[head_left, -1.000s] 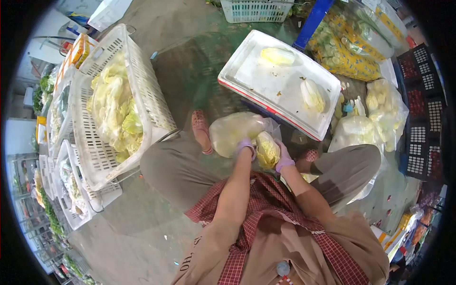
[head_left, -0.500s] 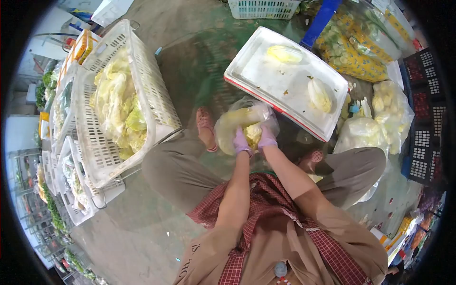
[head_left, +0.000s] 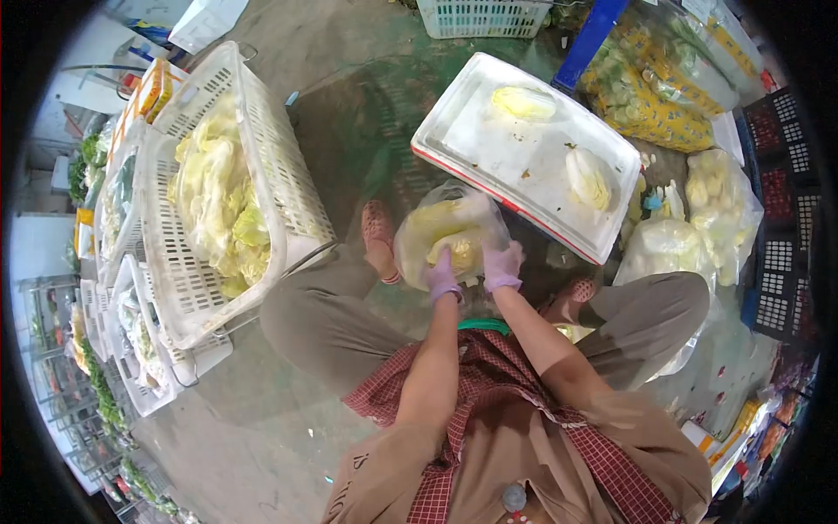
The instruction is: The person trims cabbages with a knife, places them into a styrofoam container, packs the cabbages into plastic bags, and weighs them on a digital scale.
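Between my knees is a clear plastic bag (head_left: 417, 253) with pale yellow napa cabbages (head_left: 458, 251) in it. My left hand (head_left: 443, 276), in a lilac glove, grips the near left edge of the bag. At the near right edge my right hand (head_left: 503, 266), gloved the same way, has its fingers closed on the plastic. The nearer cabbage lies between the two hands, its cut end inside the bag. Beyond the bag, a white foam tray (head_left: 489, 144) holds one napa cabbage (head_left: 524, 102) at the back and another cabbage (head_left: 587, 179) at the right.
To the left stands a white slatted crate (head_left: 292, 175) of loose cabbage leaves (head_left: 218, 192). Filled plastic bags (head_left: 668, 249) and black crates (head_left: 777, 244) are on the right. A blue post (head_left: 589, 44) rises behind the tray, near a pale basket (head_left: 480, 19).
My right hand has shifted right and slightly nearer to me, off the cabbage and onto the bag's edge. My left hand has come slightly nearer to me. The nearer cabbage now lies more under the plastic.
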